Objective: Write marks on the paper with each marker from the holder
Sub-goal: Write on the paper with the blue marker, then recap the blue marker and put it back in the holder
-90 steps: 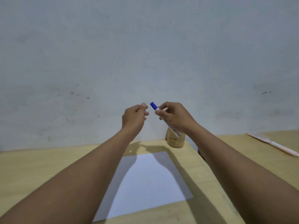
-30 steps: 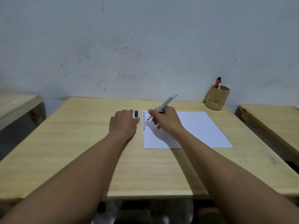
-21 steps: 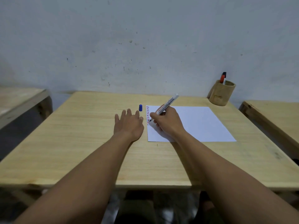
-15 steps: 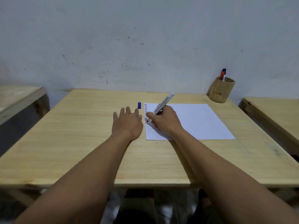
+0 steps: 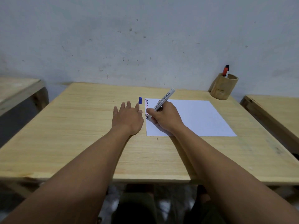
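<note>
Two hands were over the table [image 5: 80, 126]. The right hand [image 5: 163, 118] was closed round the marker [image 5: 163, 100] in a writing grip, low on the barrel near the nib, and the barrel sloped up and away toward the wall. The nib seemed to touch the paper [image 5: 202, 118] at its left edge, at the bottom of a column of small red and blue marks [image 5: 146, 105], though the contact itself was too small to make out for certain. The left hand [image 5: 127, 118] lay flat and open on the wood just beside the paper's left edge, holding nothing. The blue cap [image 5: 140, 100] stood upright just past its fingertips.

At the far right corner stood the holder [image 5: 224, 88], with a red marker [image 5: 225, 71] and at least one more sticking out of it.

The marker looked light, stiff and smooth, so a pinch near the nib should steer it best. The sheet was thin and loose and would probably slide under a stroke unless the free hand pinned it. The small cap could tip and roll if knocked.
</note>
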